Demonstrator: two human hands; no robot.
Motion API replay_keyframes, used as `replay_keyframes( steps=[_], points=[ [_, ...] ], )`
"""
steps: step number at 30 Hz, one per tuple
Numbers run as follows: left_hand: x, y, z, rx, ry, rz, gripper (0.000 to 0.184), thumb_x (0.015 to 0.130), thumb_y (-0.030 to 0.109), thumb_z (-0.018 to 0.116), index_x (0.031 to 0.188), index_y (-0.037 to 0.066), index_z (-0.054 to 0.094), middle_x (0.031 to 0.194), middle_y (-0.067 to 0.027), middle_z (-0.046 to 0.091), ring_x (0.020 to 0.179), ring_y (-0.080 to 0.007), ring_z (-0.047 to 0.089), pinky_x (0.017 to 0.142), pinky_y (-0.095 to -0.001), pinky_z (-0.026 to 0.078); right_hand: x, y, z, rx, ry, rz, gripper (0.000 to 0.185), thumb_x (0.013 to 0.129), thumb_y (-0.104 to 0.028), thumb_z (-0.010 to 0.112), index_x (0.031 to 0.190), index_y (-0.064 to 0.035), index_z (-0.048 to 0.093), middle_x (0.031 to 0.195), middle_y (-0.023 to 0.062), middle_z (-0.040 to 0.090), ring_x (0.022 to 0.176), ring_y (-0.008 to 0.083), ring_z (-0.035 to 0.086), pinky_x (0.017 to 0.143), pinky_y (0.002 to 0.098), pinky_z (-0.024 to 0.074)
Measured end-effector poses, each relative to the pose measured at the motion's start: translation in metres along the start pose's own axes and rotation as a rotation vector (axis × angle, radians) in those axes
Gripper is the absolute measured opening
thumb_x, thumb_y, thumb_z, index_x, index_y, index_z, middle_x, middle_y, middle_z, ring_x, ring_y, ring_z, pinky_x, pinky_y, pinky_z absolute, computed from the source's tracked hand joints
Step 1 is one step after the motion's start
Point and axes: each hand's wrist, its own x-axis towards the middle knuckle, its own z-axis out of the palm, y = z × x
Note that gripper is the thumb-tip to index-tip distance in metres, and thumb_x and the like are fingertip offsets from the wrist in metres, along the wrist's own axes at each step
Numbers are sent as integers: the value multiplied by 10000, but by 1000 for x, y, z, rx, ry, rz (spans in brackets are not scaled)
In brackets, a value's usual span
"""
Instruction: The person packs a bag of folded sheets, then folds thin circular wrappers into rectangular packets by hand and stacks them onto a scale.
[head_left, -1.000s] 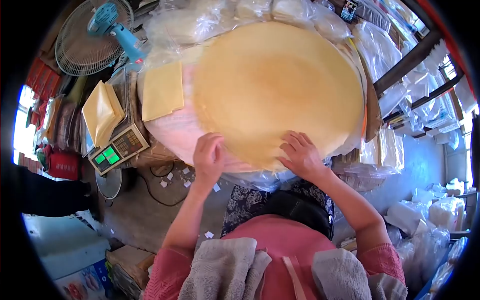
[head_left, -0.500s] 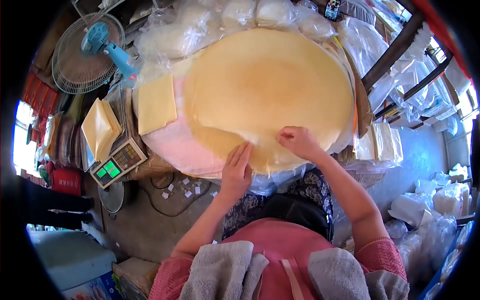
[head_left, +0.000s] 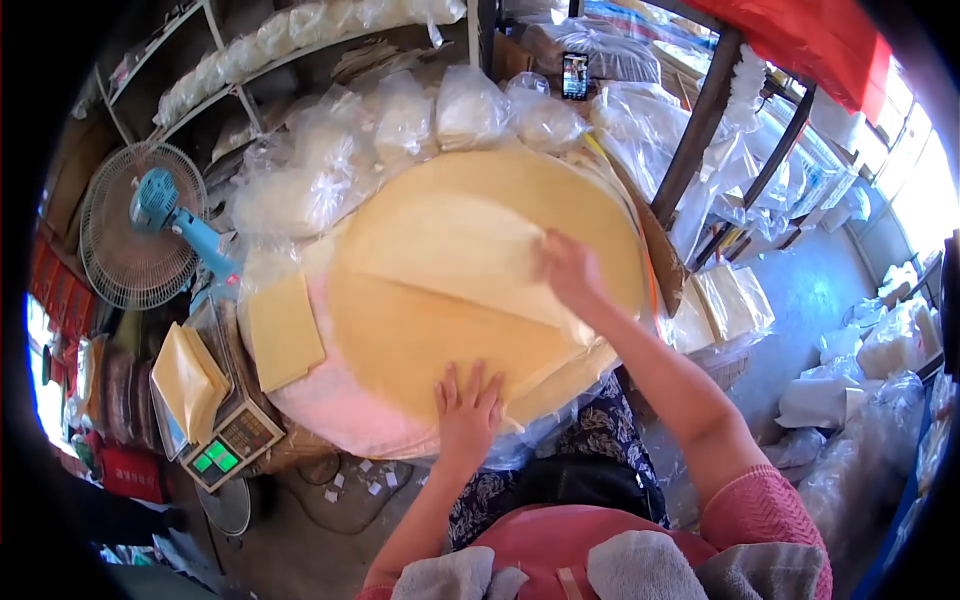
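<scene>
A large round yellow sheet (head_left: 430, 345) lies on the table over a pink cloth (head_left: 350, 420), its far part lifted and folded toward the middle, showing a paler face. My left hand (head_left: 468, 410) rests with fingers spread on the near edge of the sheet. My right hand (head_left: 570, 268), blurred by motion, is closed on the sheet's edge at the right of the fold. Left of the round sheet lies a squarish folded yellow sheet (head_left: 286, 330). More folded sheets (head_left: 188, 380) sit on a scale (head_left: 235, 443) with a green display.
A blue fan (head_left: 155, 205) stands at the back left. Clear bags (head_left: 470, 105) line the table's far side, with a phone (head_left: 575, 76) behind them. Dark bars (head_left: 700, 125) rise at the right. Wrapped bundles (head_left: 735, 300) lie beside the table, and paper scraps are on the floor.
The view has tilted up. My right hand has moved up and away with the sheet's edge, making a broad fold. My left hand went right, then flattened with spread fingers on the sheet.
</scene>
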Motion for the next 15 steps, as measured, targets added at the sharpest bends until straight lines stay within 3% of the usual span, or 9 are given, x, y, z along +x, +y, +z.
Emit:
replay_keyframes(
  steps=[1, 4, 7, 10, 12, 14, 15],
  points=[
    [3, 2, -4, 26, -14, 4, 430, 855, 215, 599, 1282, 190, 558, 1442, -131, 375, 1324, -467, 285, 1032, -609, 275, 11, -7, -12, -32, 58, -85, 208, 863, -228, 612, 927, -30, 609, 704, 141, 631, 660, 204, 643, 574, 357, 484],
    [23, -2, 1, -76, -217, -49, 432, 845, 223, 610, 1272, 184, 564, 1425, -165, 385, 1316, -467, 297, 1047, -574, 282, 3, -20, -20, -80, -81, 119, 280, 856, -277, 647, 916, -6, 607, 756, 138, 638, 652, 163, 602, 613, 330, 483],
    [65, 21, 21, -611, -123, -21, 455, 855, 254, 602, 1299, 188, 533, 1441, -188, 350, 1328, -464, 278, 1065, -525, 284, -15, 0, -9, -323, -238, -59, 374, 837, -358, 661, 947, -4, 609, 742, 120, 630, 679, 168, 583, 623, 341, 469],
    [71, 62, 46, -524, 75, 13, 482, 882, 290, 569, 1350, 221, 481, 1478, -160, 304, 1349, -462, 239, 1058, -600, 243, -6, 8, -1, -242, -296, 75, 342, 816, -357, 658, 894, -27, 618, 762, 173, 645, 773, 297, 647, 676, 424, 479],
    [60, 69, 50, -222, -14, 140, 497, 893, 324, 549, 1374, 242, 452, 1494, -139, 282, 1357, -462, 219, 1036, -663, 202, 14, 26, 7, -310, -91, -268, 345, 815, -358, 653, 881, -21, 620, 756, 167, 643, 762, 306, 643, 681, 426, 486],
    [57, 71, 50, -87, -67, 199, 506, 899, 354, 534, 1386, 260, 438, 1505, -121, 269, 1362, -463, 206, 1010, -718, 165, 46, -1, -4, -301, -32, -193, 307, 822, -317, 634, 871, -15, 618, 755, 161, 643, 752, 304, 641, 690, 427, 496],
    [58, 71, 50, -105, -76, 195, 506, 898, 367, 530, 1386, 267, 439, 1508, -113, 266, 1364, -464, 203, 994, -741, 148, 69, -45, -23, -258, -78, 50, 267, 830, -275, 617, 868, -11, 616, 757, 158, 645, 747, 299, 641, 696, 427, 503]
  ],
)
